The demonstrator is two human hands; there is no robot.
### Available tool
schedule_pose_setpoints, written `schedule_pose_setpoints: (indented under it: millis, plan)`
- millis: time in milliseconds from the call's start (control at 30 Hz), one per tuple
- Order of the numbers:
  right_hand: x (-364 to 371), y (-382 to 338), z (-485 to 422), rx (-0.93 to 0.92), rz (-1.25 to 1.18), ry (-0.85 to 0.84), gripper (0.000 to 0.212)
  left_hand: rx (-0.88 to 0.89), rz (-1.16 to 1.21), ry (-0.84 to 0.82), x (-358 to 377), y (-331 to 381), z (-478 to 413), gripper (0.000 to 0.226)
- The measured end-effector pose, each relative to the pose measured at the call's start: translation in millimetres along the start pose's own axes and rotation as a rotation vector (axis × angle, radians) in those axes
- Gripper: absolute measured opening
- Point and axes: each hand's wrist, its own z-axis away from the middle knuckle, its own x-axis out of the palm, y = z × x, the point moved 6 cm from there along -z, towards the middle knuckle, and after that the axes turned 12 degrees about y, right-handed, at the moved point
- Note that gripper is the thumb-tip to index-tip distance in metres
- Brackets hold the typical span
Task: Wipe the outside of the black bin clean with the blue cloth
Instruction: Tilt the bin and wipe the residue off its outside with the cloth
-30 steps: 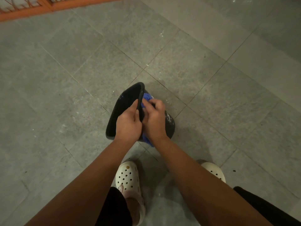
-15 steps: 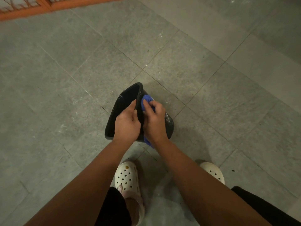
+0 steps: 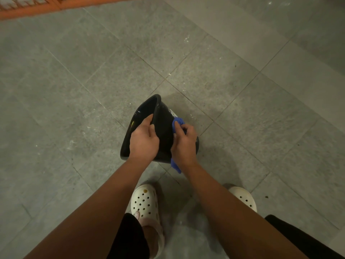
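The black bin (image 3: 164, 120) is tilted on its side above the floor, its open mouth facing left and away from me. My left hand (image 3: 143, 142) grips its rim at the near side, thumb along the edge. My right hand (image 3: 184, 144) presses the blue cloth (image 3: 177, 123) against the bin's outer wall on the right. One end of the cloth shows above my fingers and another hangs below my wrist. A white label is partly visible on the bin's wall just above the cloth.
Grey floor tiles (image 3: 242, 109) spread all around. My feet in white perforated clogs (image 3: 145, 204) stand just below the bin. An orange wooden frame (image 3: 46, 6) runs along the top left edge.
My right hand with the cloth has slid from near the bin's rim to the right along the outer wall. The left hand has kept its hold on the rim.
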Motion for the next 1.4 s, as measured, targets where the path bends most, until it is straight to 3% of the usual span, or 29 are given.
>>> schedule_pose_setpoints:
  millis: [100, 200, 300, 400, 500, 600, 700, 833, 900, 1033, 1167, 1333, 1400]
  plan:
    - [-3, 5, 11, 0.122, 0.058, 0.086, 0.04, 0.026, -0.012, -0.011, 1, 4, 3, 0.039]
    - [8, -10, 26, 0.041, 0.047, 0.078, 0.04, 0.077, -0.036, -0.014, 1, 8, 4, 0.039]
    - [6, -18, 12, 0.073, -0.041, 0.15, 0.014, 0.11, -0.044, -0.015, 0, 10, 4, 0.039]
    - [0, -17, -5, -0.031, -0.013, 0.068, 0.026, 0.068, -0.018, -0.01, 0, 8, 4, 0.039]
    - [0, 5, -3, 0.036, 0.003, 0.014, 0.039, 0.055, -0.027, -0.008, 2, 7, 7, 0.039]
    - [2, 7, 18, 0.117, 0.017, 0.072, 0.045, 0.046, -0.017, -0.009, 2, 6, 5, 0.039]
    - [14, -6, 39, -0.044, -0.047, 0.064, 0.042, 0.031, -0.005, -0.006, -1, 4, 1, 0.039]
    - [11, -7, 13, -0.012, -0.112, 0.153, 0.019, 0.05, 0.002, -0.013, 1, 5, 2, 0.038]
    - [10, 0, 3, -0.011, -0.121, 0.126, 0.021, 0.041, 0.015, -0.005, 2, 3, 2, 0.038]
    - [3, 17, 16, -0.007, 0.163, 0.131, 0.035, 0.048, -0.01, 0.01, 3, 4, 6, 0.038]
    - [17, 1, 43, 0.001, 0.024, 0.067, 0.037, -0.024, 0.025, 0.013, 0, -4, -1, 0.039]
    - [13, -14, 11, -0.081, -0.035, 0.013, 0.042, -0.105, 0.094, 0.01, -4, -12, -4, 0.038]
    - [8, -6, 2, -0.034, -0.035, 0.006, 0.044, -0.114, 0.106, 0.013, -3, -14, -3, 0.036]
